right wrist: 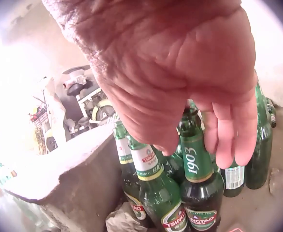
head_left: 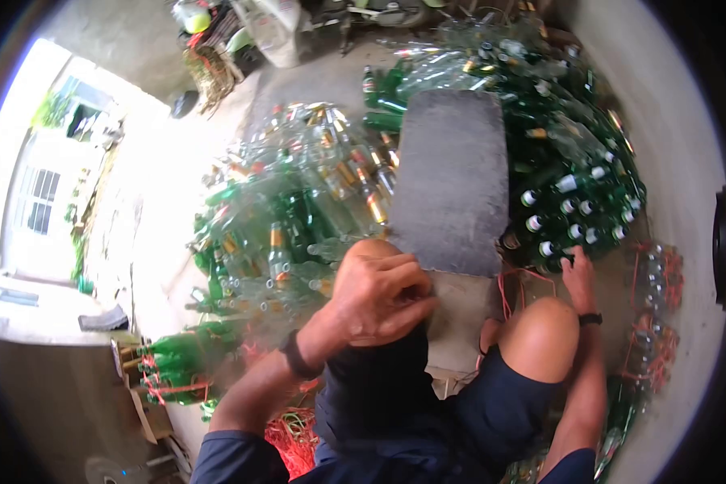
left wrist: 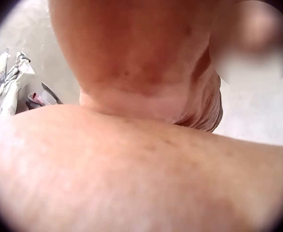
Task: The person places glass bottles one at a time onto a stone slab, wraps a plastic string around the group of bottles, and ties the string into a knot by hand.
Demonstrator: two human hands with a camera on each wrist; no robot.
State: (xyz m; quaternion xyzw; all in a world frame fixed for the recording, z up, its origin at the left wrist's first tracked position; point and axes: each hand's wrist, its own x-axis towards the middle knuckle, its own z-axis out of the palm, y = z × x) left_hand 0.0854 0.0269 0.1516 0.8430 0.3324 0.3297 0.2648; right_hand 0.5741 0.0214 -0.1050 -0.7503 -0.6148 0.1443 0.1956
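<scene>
In the head view my right hand (head_left: pixel 578 278) reaches down at the near edge of a cluster of upright green beer bottles. The right wrist view shows that hand (right wrist: pixel 180 72) over a green bottle labelled 1903 (right wrist: pixel 197 159), its thumb left of the neck and its fairly straight fingers (right wrist: pixel 225 135) to the right. The bottle's mouth is partly hidden under the palm. Another beer bottle (right wrist: pixel 156 188) with a white neck label stands beside it. My left hand (head_left: pixel 383 294) is over my left knee, fingers loosely curled, with nothing visible in it. Palm and wrist fill most of the left wrist view.
A grey slab-topped block (head_left: pixel 452 177) stands ahead between my knees and the bottle piles. Loose clear and green bottles (head_left: pixel 298 194) lie to its left. Tied bottle bundles (head_left: pixel 653 347) line the right wall. Red strapping (head_left: pixel 290 442) lies by my left side.
</scene>
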